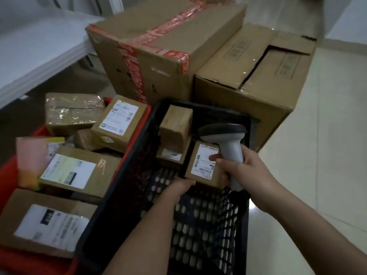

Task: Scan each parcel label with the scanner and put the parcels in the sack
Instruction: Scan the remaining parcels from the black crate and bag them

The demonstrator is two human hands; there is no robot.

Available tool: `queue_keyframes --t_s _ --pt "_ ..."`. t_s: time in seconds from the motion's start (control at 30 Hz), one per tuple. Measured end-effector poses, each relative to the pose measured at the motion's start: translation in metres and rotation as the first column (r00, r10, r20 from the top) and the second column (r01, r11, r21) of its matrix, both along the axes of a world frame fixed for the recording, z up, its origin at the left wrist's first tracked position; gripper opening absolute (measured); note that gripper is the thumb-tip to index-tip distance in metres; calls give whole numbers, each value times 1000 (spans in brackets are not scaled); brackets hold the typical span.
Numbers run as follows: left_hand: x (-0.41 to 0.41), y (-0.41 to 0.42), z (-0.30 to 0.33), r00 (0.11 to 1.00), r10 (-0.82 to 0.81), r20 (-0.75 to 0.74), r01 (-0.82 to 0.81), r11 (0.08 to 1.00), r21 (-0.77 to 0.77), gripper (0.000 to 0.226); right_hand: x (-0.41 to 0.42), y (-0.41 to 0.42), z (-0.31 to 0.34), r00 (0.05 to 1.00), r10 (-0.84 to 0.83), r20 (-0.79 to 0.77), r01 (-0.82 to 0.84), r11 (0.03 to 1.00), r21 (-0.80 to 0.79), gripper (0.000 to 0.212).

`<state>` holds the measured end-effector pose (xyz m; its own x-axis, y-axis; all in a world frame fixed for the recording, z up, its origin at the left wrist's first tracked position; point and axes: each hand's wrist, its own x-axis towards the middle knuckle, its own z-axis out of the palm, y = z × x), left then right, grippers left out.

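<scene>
My right hand (244,167) grips the handle of a grey scanner (226,135), whose head points left and down over a small brown parcel (204,165) with a white label. My left hand (178,188) holds that parcel by its near left edge inside the black plastic crate (127,187). Two more small parcels (175,128) lie at the crate's far end, one of them upright. Left of it, a red crate (8,175) is filled with several labelled parcels (69,169). No sack is in view.
Two large cardboard boxes stand behind the crates, one with red tape (158,48) and a lower one (256,76) to its right. A white shelf edge (39,62) runs along the far left. Pale tiled floor (327,155) lies to the right.
</scene>
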<state>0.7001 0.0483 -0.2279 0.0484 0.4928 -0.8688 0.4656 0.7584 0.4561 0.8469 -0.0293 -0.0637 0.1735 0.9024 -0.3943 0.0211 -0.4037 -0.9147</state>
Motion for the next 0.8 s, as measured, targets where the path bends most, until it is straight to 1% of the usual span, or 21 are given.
queue_keyframes --t_s 0.07,0.1,0.17,0.2,0.27,0.3,0.37,0.4,0.43,0.53,0.6,0.7,0.77,0.8 --pt "6 -3 -14 998 43 53 -42 999 -8 54 0 4 1 999 -30 -17 30 999 -11 20" --pt "11 -4 -16 992 91 87 -92 996 3 53 0 7 1 999 -42 -26 42 999 -14 20" --pt "20 -2 -17 973 200 114 -210 975 74 73 0 11 3 997 -65 -52 64 998 -15 20" --pt "23 -1 -18 966 229 118 -241 965 99 84 0 13 3 995 -76 -68 76 997 -14 20" --pt "28 0 -21 967 220 128 -233 968 90 98 2 16 3 993 -86 -81 86 996 -8 21" --pt "30 -1 -23 970 204 135 -215 974 73 94 3 17 3 993 -82 -80 82 997 -5 22" --pt "28 -2 -31 983 142 121 -149 987 55 75 7 17 3 994 -74 -75 74 997 -2 23" --pt "27 -3 -32 983 137 123 -146 987 63 68 9 17 3 994 -76 -76 75 997 -5 22" --pt "26 -2 -37 977 156 147 -168 983 75 66 12 18 3 994 -78 -77 78 997 -5 22" --pt "25 4 -45 932 290 218 -301 953 19 72 17 22 4 992 -90 -93 92 996 9 24" --pt "25 10 -48 910 331 251 -342 940 3 70 19 24 4 988 -103 -116 105 994 15 25" --pt "26 13 -48 914 295 277 -303 953 -15 68 19 25 5 987 -105 -124 108 994 20 24" --pt "28 14 -47 929 267 255 -278 961 5 76 18 26 7 988 -111 -111 113 993 15 23" --pt "30 14 -45 929 280 242 -291 957 10 82 17 26 8 988 -114 -101 116 993 14 22"
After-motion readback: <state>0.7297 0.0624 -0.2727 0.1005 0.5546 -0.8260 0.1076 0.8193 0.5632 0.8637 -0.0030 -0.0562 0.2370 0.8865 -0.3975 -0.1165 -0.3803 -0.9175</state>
